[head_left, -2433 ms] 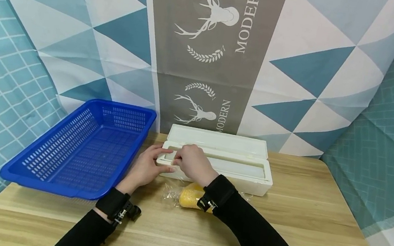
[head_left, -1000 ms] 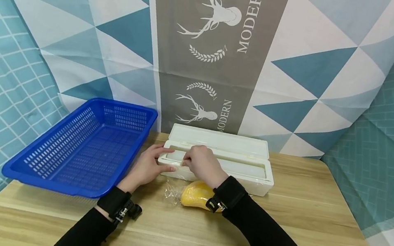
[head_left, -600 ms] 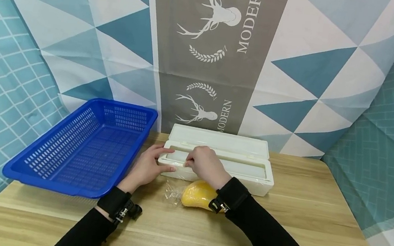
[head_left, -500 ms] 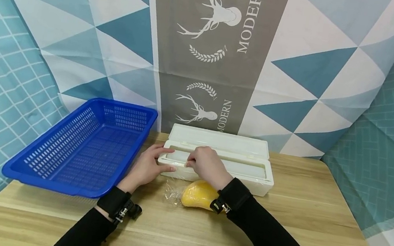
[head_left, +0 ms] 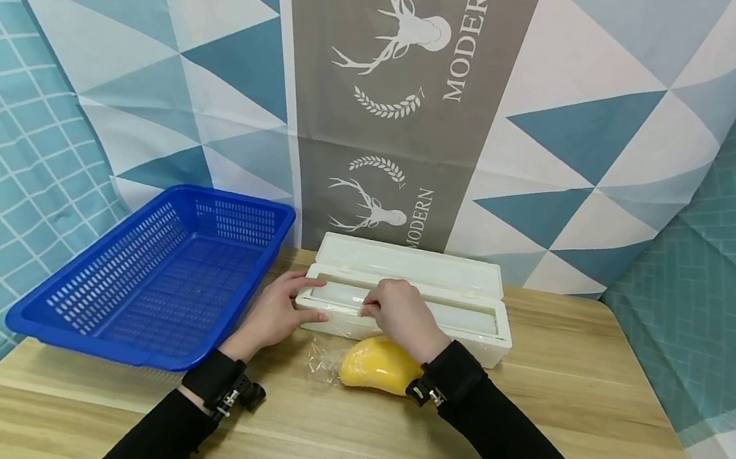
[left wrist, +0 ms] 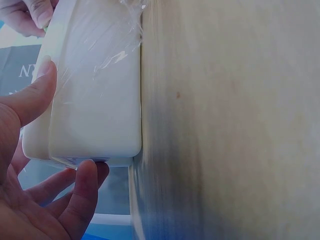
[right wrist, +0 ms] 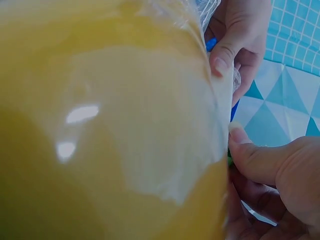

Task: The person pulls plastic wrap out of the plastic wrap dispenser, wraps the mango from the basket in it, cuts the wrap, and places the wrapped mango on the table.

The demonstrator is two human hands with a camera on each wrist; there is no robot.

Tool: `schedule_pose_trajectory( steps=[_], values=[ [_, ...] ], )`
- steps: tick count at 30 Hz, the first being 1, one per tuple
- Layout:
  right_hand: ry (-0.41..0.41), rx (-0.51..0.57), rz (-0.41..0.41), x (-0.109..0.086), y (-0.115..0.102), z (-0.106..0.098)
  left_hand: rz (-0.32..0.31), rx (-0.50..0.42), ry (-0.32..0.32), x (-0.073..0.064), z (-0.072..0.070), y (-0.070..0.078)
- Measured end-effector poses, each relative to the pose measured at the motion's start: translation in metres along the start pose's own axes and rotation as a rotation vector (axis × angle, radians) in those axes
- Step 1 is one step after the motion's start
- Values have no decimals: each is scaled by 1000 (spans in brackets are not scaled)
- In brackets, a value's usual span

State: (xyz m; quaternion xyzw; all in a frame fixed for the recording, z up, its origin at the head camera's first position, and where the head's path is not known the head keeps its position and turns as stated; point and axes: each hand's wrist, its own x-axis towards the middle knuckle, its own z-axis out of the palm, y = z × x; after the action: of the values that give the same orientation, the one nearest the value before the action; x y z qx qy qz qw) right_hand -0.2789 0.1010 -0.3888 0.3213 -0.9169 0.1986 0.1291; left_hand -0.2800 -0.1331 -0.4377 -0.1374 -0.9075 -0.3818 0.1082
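Observation:
A white cling film dispenser (head_left: 474, 344) lies lengthwise on the table, its lid (head_left: 406, 260) tipped back. My left hand (head_left: 275, 309) steadies its left end; in the left wrist view the thumb lies on the front edge and the other fingers are at the end face. My right hand (head_left: 407, 316) pinches a small slide cutter on the front rim, mostly hidden by the fingers, with a bit of green (left wrist: 45, 29) showing. Clear film (left wrist: 107, 57) clings to the dispenser's front. Below the right wrist sits a yellow mango (head_left: 376, 366) wrapped in film, filling much of the right wrist view.
A blue perforated basket (head_left: 108, 350) stands to the left, its right side close to the left forearm. Crumpled film (head_left: 323, 359) sticks out from the mango's left end. Patterned cloth walls enclose the wooden table (head_left: 325, 449) at the back and sides.
My right hand has slid rightward along the dispenser's front rim, from near the left thumb toward the middle. More of the mango now shows. The left hand has kept its place.

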Motion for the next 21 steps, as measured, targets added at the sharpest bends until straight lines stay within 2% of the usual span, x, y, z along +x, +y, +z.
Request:
schedule_pose_trajectory(
  steps=[9,21],
  values=[
    [3,-26,8,-6,8,-2,4,-3,2,1,1,0],
    [5,-10,8,-12,14,-7,2,-5,-2,0,0,-1]
  ],
)
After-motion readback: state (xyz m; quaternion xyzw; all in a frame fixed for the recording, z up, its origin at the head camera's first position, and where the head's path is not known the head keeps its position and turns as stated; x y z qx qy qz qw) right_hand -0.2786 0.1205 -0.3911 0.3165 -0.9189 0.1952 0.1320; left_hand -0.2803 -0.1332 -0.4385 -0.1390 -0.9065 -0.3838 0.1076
